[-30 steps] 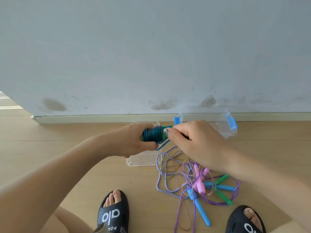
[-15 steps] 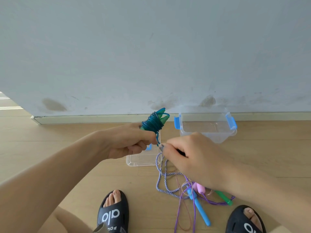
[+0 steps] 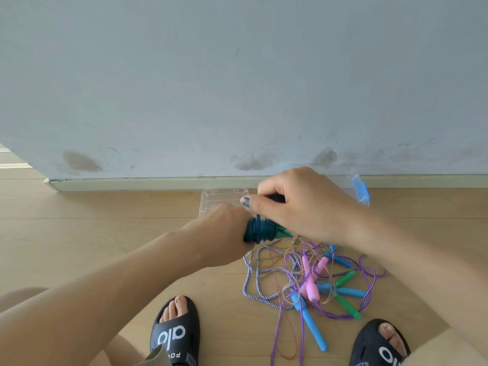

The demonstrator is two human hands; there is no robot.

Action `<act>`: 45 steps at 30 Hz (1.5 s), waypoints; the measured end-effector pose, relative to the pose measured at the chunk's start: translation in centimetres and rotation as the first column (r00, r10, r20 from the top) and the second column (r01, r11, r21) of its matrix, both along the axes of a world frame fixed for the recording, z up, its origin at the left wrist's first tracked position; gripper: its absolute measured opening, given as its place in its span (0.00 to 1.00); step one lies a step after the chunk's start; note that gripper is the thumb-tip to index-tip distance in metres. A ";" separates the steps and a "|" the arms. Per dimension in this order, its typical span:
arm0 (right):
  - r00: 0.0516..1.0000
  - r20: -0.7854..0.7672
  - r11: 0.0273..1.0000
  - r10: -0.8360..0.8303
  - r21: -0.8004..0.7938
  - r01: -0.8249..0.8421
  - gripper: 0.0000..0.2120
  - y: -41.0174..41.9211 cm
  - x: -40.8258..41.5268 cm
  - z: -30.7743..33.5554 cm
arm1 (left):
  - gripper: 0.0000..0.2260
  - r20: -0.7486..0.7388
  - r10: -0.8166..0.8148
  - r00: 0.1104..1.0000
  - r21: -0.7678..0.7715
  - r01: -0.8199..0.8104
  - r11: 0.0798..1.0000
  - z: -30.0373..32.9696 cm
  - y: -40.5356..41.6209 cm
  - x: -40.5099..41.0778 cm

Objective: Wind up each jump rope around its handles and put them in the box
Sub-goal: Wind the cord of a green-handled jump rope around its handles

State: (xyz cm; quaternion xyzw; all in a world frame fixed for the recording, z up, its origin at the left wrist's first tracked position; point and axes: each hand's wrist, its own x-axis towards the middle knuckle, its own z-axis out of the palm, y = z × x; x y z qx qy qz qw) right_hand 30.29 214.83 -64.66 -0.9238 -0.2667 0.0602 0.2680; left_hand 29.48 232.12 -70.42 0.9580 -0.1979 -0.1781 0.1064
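Observation:
My left hand (image 3: 224, 233) grips the green handles of a teal jump rope (image 3: 260, 229), whose cord is coiled tightly around them. Just above and to the right, my right hand (image 3: 298, 207) pinches the cord's loose end over the coil. On the floor below lies a tangled pile of jump ropes (image 3: 314, 281) with blue, pink and green handles and purple and striped cords. The clear box (image 3: 360, 191) with blue latches stands by the wall, mostly hidden behind my right hand.
The box's clear lid (image 3: 219, 199) lies flat on the wooden floor left of the box. A white wall with a baseboard (image 3: 132, 183) runs behind. My feet in black sandals (image 3: 175, 336) stand at the bottom edge.
My right hand has swung from below the coil up over its top, carrying the cord's end around. My left hand has lowered the wound bundle and tilted it rightward.

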 end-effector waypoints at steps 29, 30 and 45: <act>0.891 0.406 0.943 0.203 -0.326 -0.066 0.20 0.2 -2.0 -5.2 | 0.10 -0.104 0.283 0.953 -0.017 -0.286 0.958 1.4 -0.1 0.7; 0.868 0.435 0.937 0.241 -0.338 -0.091 0.21 0.2 -1.7 -5.2 | 0.10 -0.064 0.227 0.972 0.045 -0.224 0.974 1.3 -0.3 0.6; 0.860 0.497 0.990 0.119 -0.130 -0.061 0.23 0.1 0.1 -2.5 | 0.24 0.155 -0.039 0.987 -0.205 0.070 0.976 0.3 -2.1 -2.1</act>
